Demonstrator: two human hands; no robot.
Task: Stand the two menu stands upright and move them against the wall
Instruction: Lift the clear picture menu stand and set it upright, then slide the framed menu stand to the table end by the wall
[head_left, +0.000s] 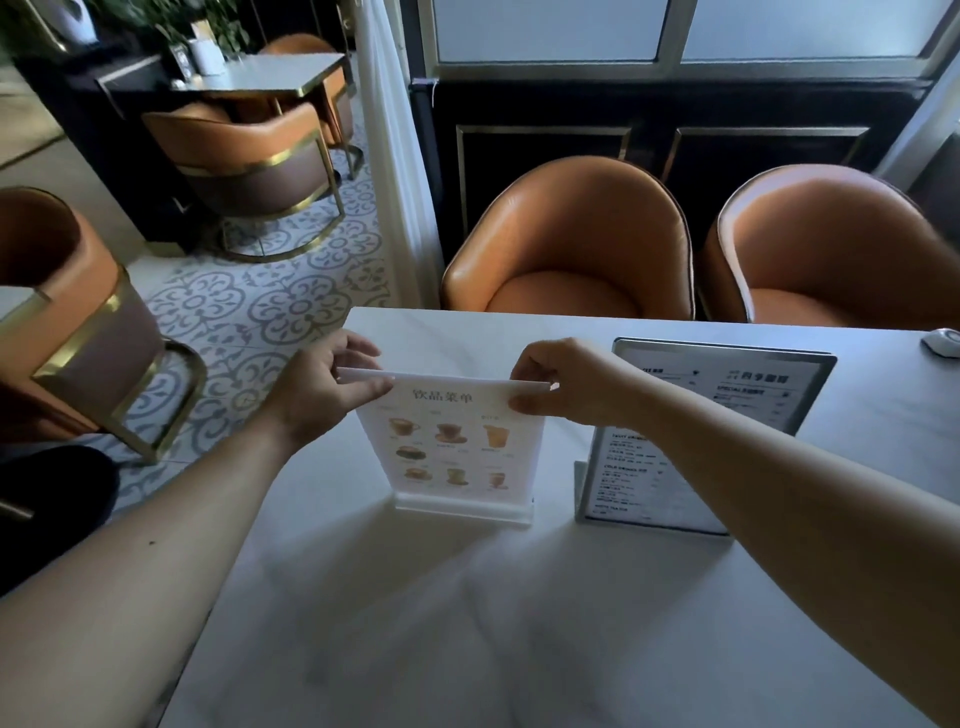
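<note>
Hands grip the drinks menu stand (451, 441) by its top corners: the left hand (324, 387) pinches the left corner, the right hand (563, 384) the right, thumbs on the near face. Holding it high on both sides likely keeps the tall, light sheet square while its clear base sits on the white table (467, 623), near the middle. Just to its right the second menu stand (696, 441), with a grey frame, already stands upright, untouched. Both stands seem to be well short of the far edge, by the orange chairs (571, 244), so pushing them back probably remains.
</note>
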